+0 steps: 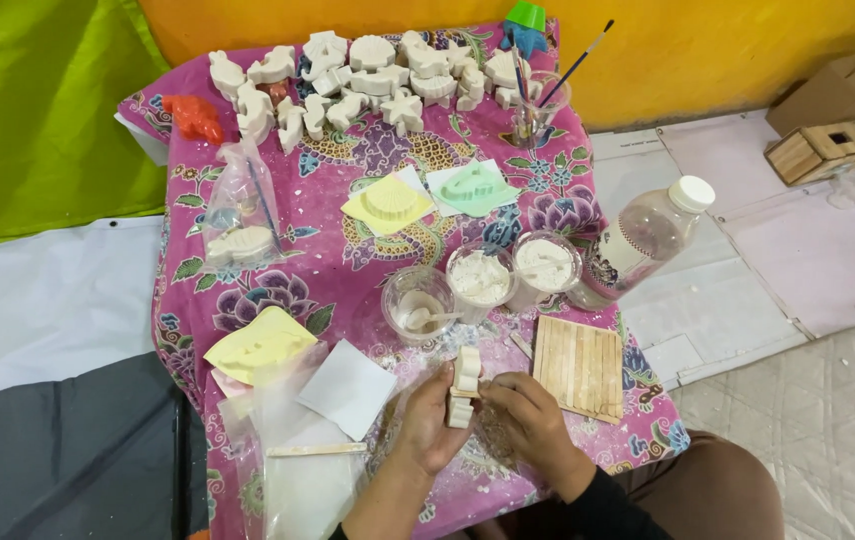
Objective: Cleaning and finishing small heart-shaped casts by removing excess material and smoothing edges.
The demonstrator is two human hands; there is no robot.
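A small white plaster figure (465, 385) stands upright between my two hands at the near edge of the low table. My left hand (428, 420) cups it from the left and below. My right hand (528, 420) pinches its right side with the fingertips. Just beyond the figure stand three clear plastic cups: one with a spoon and a little white paste (418, 303), and two filled with white plaster powder (480, 277) (546, 264).
A pink flowered cloth (348, 270) covers the table. Many white plaster figures (368, 75) crowd the far edge beside an orange one (194, 117). Yellow (388, 203), green (473, 186) moulds, a brush cup (533, 115), a bottle (648, 240), a stick mat (578, 365), plastic bags (298, 470).
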